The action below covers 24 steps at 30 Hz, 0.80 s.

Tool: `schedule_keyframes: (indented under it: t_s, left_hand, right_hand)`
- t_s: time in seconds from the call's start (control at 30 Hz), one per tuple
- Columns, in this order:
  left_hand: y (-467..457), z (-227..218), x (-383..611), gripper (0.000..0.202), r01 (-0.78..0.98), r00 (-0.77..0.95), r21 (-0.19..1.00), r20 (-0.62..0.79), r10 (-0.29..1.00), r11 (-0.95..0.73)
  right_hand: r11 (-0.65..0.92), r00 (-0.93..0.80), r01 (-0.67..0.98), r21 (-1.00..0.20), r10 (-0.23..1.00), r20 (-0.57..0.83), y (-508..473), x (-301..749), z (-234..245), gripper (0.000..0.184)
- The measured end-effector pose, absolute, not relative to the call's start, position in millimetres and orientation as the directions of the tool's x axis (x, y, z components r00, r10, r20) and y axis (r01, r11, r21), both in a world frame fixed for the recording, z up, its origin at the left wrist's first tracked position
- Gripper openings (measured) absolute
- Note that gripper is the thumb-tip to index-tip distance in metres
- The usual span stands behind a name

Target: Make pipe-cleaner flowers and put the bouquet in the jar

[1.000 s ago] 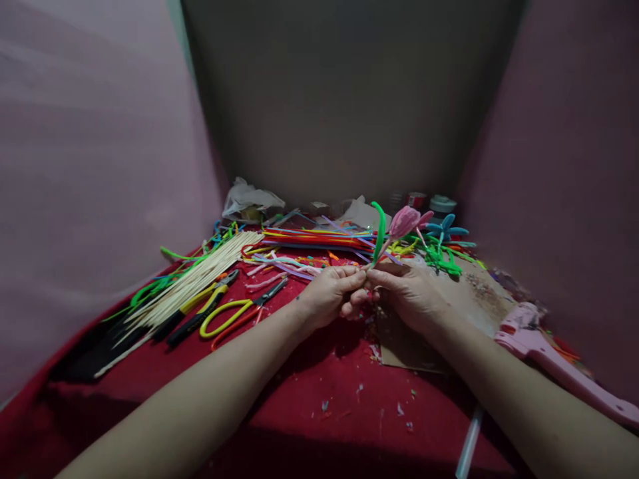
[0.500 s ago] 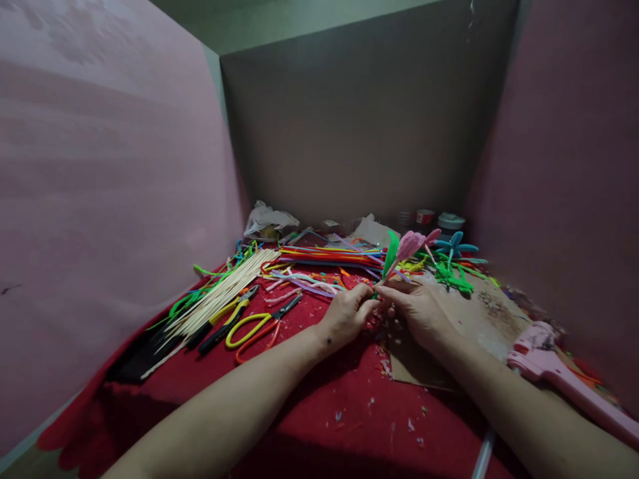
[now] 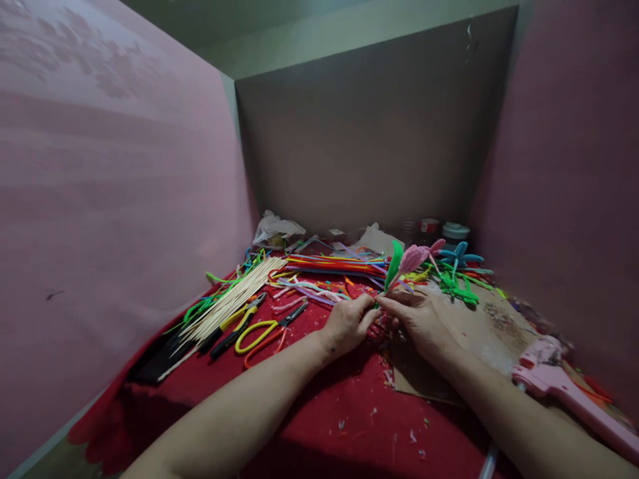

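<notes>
One red cloth (image 3: 309, 412) covers the table. On it lie one cardboard sheet (image 3: 479, 326) at right, one bundle of wooden skewers (image 3: 234, 299) at left, one pink glue gun (image 3: 559, 386) and one pair of yellow-handled scissors (image 3: 264, 329). Mid-table, the left hand (image 3: 347, 322) and right hand (image 3: 422, 316) each pinch the stem of one pipe-cleaner flower (image 3: 412, 258). It has a pink head and a single green leaf, and tilts up away from the hands.

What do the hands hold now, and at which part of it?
Both the left hand and the right hand pinch the pink flower at the lower end of its stem, below the green leaf.
</notes>
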<state>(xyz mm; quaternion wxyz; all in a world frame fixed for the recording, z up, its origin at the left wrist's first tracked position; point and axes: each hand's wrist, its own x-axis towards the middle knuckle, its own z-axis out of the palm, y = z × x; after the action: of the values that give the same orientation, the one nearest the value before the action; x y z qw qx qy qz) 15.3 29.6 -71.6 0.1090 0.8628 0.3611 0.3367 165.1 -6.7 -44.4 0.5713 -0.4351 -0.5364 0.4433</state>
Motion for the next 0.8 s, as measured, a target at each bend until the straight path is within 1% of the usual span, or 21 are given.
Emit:
schedule_keyframes:
  t_s: [0.2, 0.4, 0.53, 0.67, 0.8]
  left_hand:
    - [28, -70, 16, 0.014, 0.527, 0.511, 0.467, 0.493, 0.704, -0.710]
    - [24, -67, 19, 0.009, 0.497, 0.485, 0.551, 0.465, 0.741, -0.670]
    - [22, -67, 20, 0.004, 0.483, 0.481, 0.578, 0.453, 0.751, -0.658]
    - [23, -70, 20, 0.008, 0.482, 0.466, 0.584, 0.461, 0.755, -0.653]
    - [24, -72, 20, 0.012, 0.485, 0.441, 0.607, 0.453, 0.775, -0.630]
  right_hand:
    - [0.275, 0.034, 0.003, -0.961, 0.961, 0.275, -6, 166, -43, 0.026]
    - [0.249, 0.025, -0.027, -0.968, 0.968, 0.248, -2, 167, -49, 0.027]
    - [0.241, 0.012, -0.050, -0.969, 0.971, 0.241, -3, 166, -48, 0.028]
    - [0.244, 0.035, -0.060, -0.968, 0.970, 0.242, -7, 163, -41, 0.030]
    - [0.208, 0.043, -0.007, -0.978, 0.977, 0.208, -11, 161, -36, 0.030]
